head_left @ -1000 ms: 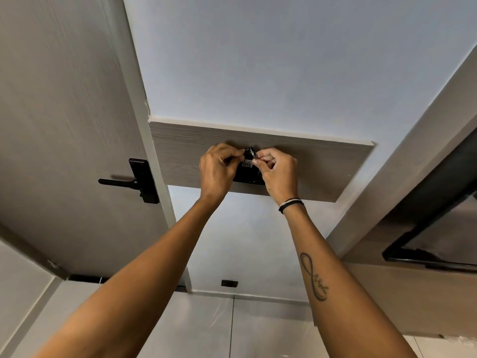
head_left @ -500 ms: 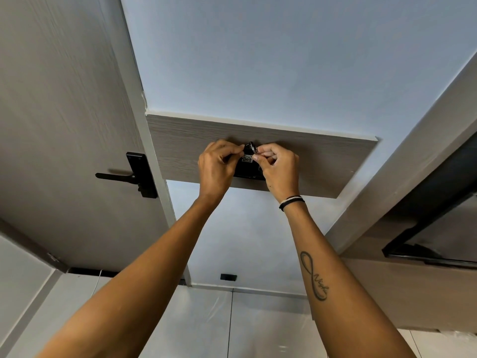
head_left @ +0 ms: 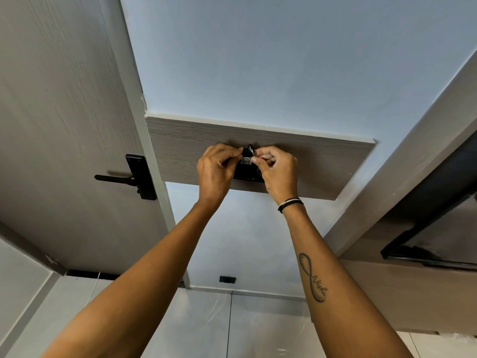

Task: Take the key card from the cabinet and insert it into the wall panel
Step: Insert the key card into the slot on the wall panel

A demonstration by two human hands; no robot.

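Key card [head_left: 246, 160] sits pinched between your left hand [head_left: 215, 173] and right hand [head_left: 277, 171] against the wall panel [head_left: 249, 174], steadied for its slot.

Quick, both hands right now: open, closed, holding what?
Left hand: closed, pinching the left edge of the key card at the black wall panel.
Right hand: closed, pinching the card's metal ring.

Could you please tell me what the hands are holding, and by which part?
Both the left hand and right hand pinch the key card by its top edges, at the wall panel.
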